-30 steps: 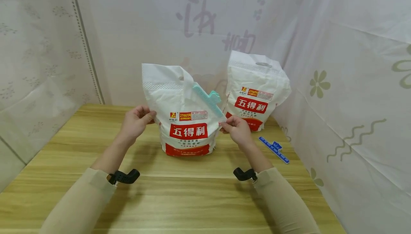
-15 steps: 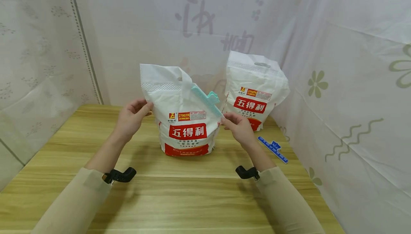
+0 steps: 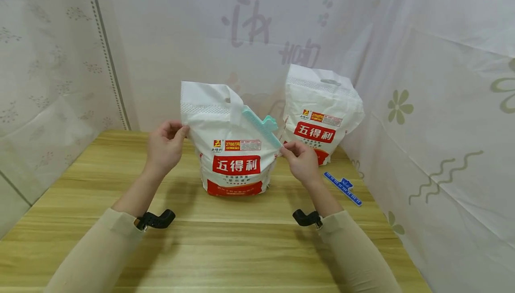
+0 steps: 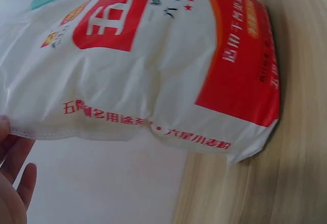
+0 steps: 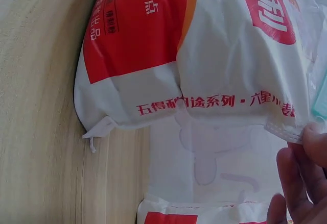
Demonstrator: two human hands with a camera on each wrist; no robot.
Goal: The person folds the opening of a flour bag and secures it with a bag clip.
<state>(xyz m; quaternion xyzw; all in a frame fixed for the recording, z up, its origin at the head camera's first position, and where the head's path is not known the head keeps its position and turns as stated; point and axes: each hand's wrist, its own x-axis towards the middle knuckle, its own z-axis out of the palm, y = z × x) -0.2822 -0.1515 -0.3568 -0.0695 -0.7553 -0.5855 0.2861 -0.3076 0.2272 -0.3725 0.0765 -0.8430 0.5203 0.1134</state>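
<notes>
- The near flour bag [image 3: 233, 150] stands upright on the wooden table [image 3: 225, 239], about in the middle, with its top part folded over.
- A teal sealing clip [image 3: 261, 127] sits slanted across the upper right corner of this bag.
- The left hand [image 3: 164, 148] pinches the left side seam of the bag, thumb and fingertips closed on the thin edge; in the left wrist view only the fingertips [image 4: 13, 183] show at the seam.
- The right hand [image 3: 299, 161] pinches the right side seam just under the lower end of the clip, its fingers curled together on the plastic.
- I judge that the work in hand is steadying the bag from both sides; to do it well, both pinches should keep equal tension so the bag does not tip.
- It seems better to hold the seam itself and not the loose film, which may slip.
- A second flour bag [image 3: 319, 114] stands behind at the right, apart from the first.
- A blue clip [image 3: 343, 187] lies flat on the table near the right hand.
</notes>
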